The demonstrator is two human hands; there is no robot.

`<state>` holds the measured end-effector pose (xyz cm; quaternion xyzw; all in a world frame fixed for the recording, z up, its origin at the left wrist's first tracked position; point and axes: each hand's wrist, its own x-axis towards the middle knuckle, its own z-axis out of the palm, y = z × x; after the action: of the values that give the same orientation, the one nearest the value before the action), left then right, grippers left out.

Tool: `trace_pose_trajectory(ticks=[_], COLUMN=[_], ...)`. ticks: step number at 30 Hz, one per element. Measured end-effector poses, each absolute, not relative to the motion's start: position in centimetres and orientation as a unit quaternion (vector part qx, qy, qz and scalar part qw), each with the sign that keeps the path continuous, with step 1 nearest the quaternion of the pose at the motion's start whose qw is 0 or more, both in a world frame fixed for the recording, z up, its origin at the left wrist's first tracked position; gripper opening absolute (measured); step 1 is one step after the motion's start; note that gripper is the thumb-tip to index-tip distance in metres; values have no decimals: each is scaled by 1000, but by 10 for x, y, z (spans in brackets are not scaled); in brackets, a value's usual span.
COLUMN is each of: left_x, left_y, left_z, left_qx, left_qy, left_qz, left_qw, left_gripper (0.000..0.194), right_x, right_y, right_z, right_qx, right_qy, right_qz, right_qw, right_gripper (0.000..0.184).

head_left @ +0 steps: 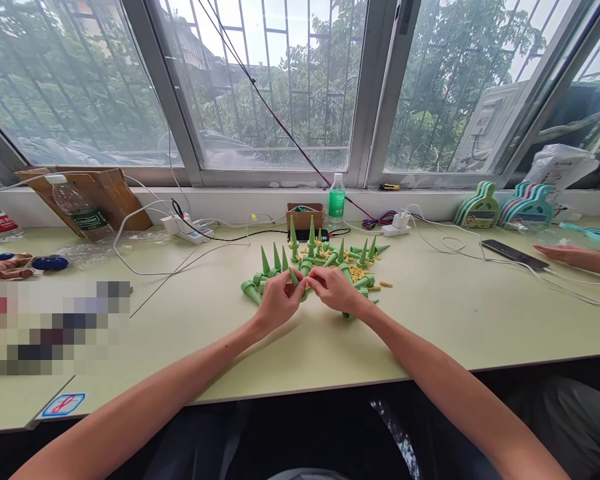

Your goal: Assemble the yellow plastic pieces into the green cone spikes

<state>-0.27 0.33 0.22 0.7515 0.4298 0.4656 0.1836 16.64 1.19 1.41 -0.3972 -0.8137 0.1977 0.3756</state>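
While the left hand (279, 303) pinches a green plastic spike (294, 277) between thumb and fingers, tapered end upward, the right hand (337, 291) meets it just beside, thumb and fingertips drawn together. Whether a small piece sits in that right grip, cannot tell. Spike held low over the surface (230, 377), at the near edge of the heap.

Heap: same smooth, moulded plastic. Several upright cones (311, 235) with ringed collars, points sharp; one collared spike (251, 291) tipped over at the left margin. Among them, short yellow pegs (361, 276), stubby and rod-like, scattered loosely; one stray peg (387, 285) off to the right.

Surface pale yellow-green, matt, flat. Behind the heap, a small brown cardboard box (305, 217), and beside it a clear bottle (337, 203) with a green label. Farther right: fan-shaped plastic frames (479, 208) with rounded outlines, a glossy black smartphone (514, 255) on a white cable, and a co-worker's hand (575, 257) near the phone.
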Motion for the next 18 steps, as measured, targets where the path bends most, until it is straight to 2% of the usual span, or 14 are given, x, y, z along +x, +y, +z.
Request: trace_pose_trajectory(ticks=[18], left_x=[-3], left_y=[3], left_z=[2], left_qx=[785], left_qy=[418], left_qz=[423], left_qw=[175], left_gripper=[19], right_x=[168], right_y=[15], right_z=[5], right_qx=[-392], right_qy=[-841], right_qz=[165], right_qw=[335], right_gripper=[18])
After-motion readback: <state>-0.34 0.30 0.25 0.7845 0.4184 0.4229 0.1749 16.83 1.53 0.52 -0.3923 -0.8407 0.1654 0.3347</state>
